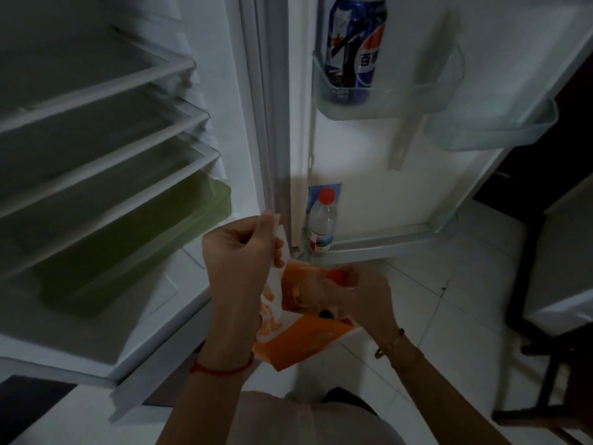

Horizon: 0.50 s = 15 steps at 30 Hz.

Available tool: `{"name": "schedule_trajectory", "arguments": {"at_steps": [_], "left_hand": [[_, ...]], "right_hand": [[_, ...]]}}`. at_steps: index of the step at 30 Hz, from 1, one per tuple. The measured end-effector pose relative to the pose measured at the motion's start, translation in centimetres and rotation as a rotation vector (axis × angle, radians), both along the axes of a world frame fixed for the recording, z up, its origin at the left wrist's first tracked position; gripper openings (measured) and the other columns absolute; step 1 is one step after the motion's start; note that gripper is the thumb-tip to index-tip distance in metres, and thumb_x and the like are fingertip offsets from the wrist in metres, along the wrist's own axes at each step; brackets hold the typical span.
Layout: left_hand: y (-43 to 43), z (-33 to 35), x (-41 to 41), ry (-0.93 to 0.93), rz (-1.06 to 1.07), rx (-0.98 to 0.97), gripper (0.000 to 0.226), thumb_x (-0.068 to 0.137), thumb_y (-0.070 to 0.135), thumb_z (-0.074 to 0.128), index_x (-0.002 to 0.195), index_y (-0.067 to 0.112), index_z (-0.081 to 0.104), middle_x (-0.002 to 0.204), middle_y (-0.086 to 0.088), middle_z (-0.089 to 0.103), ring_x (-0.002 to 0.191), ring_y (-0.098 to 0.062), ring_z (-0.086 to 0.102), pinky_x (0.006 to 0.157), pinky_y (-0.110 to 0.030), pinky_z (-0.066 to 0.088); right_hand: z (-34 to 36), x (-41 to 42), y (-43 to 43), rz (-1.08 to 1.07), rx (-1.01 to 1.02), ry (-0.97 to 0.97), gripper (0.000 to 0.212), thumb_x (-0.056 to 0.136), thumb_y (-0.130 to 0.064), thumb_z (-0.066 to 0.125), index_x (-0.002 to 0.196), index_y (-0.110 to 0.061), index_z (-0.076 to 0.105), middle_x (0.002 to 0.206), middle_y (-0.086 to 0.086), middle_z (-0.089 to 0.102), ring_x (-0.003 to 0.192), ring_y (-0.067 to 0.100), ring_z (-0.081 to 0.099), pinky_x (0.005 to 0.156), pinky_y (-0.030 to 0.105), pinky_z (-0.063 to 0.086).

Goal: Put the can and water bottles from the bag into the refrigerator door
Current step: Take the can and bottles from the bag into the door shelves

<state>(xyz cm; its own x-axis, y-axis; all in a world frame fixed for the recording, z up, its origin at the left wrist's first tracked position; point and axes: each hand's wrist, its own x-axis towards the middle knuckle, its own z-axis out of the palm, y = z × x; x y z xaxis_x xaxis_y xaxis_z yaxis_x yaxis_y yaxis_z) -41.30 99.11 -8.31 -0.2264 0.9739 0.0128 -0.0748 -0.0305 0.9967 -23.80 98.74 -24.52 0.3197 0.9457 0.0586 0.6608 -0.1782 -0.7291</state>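
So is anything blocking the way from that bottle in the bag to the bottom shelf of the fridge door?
Nothing visible. The right hand grips the red-capped bottle at the orange-and-white bag's mouth. The lower door shelf holds one clear red-capped water bottle at its left end; the rest is open.

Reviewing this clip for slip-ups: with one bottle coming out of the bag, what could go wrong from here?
The right hand grips only the red cap of a bottle inside the orange bag; it might slip or snag. The left hand pinches just the bag's edge, so the bag could drop. The shelved water bottle could get knocked.
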Motion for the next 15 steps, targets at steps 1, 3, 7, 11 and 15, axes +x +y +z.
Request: {"name": "schedule_trajectory", "arguments": {"at_steps": [1,3,7,11,15], "left_hand": [[0.0,0.1,0.4,0.002,-0.017,0.012,0.027,0.095,0.011,0.061,0.071,0.012,0.073,0.054,-0.002,0.065,0.041,-0.006,0.052,0.047,-0.02,0.048],[0.1,0.2,1.2,0.023,-0.038,0.039,0.032,0.095,0.011,0.06,0.065,0.016,0.072,0.047,0.003,0.062,0.04,-0.006,0.052,0.048,-0.02,0.05],[0.9,0.3,2.4,0.07,-0.042,0.071,0.042,0.094,0.014,0.062,0.053,0.02,0.071,0.047,0.005,0.063,0.042,-0.01,0.056,0.054,-0.028,0.053],[1.4,0.4,3.0,0.038,-0.025,0.068,0.034,0.095,0.015,0.062,0.062,0.019,0.071,0.045,0.002,0.061,0.041,-0.012,0.054,0.05,-0.025,0.051],[1.5,0.2,4.0,0.035,0.015,0.015,0.03,0.094,0.012,0.062,0.065,0.013,0.072,0.043,0.002,0.059,0.038,-0.01,0.05,0.044,-0.022,0.046]], "right_hand": [[1.3,0.5,-0.4,-0.012,0.045,-0.01,0.026,0.076,-0.049,0.071,0.081,-0.024,0.067,0.07,-0.013,0.063,0.065,0.0,0.058,0.066,0.013,0.046],[4.0,1.8,-1.1,-0.06,0.121,-0.039,0.025,0.078,-0.042,0.073,0.091,-0.02,0.071,0.08,-0.009,0.072,0.074,0.006,0.066,0.073,0.019,0.053],[7.8,5.0,-1.3,-0.151,0.278,-0.152,0.025,0.079,-0.035,0.075,0.097,-0.018,0.072,0.086,-0.004,0.077,0.074,0.007,0.069,0.071,0.016,0.05],[10.7,7.6,-0.6,-0.186,0.397,-0.234,0.026,0.083,-0.035,0.071,0.101,-0.016,0.07,0.09,-0.003,0.076,0.077,0.011,0.07,0.071,0.024,0.054],[11.4,9.1,1.7,-0.118,0.438,-0.159,0.03,0.085,-0.028,0.071,0.106,-0.008,0.067,0.09,-0.001,0.072,0.076,0.005,0.062,0.068,-0.006,0.04]]}}
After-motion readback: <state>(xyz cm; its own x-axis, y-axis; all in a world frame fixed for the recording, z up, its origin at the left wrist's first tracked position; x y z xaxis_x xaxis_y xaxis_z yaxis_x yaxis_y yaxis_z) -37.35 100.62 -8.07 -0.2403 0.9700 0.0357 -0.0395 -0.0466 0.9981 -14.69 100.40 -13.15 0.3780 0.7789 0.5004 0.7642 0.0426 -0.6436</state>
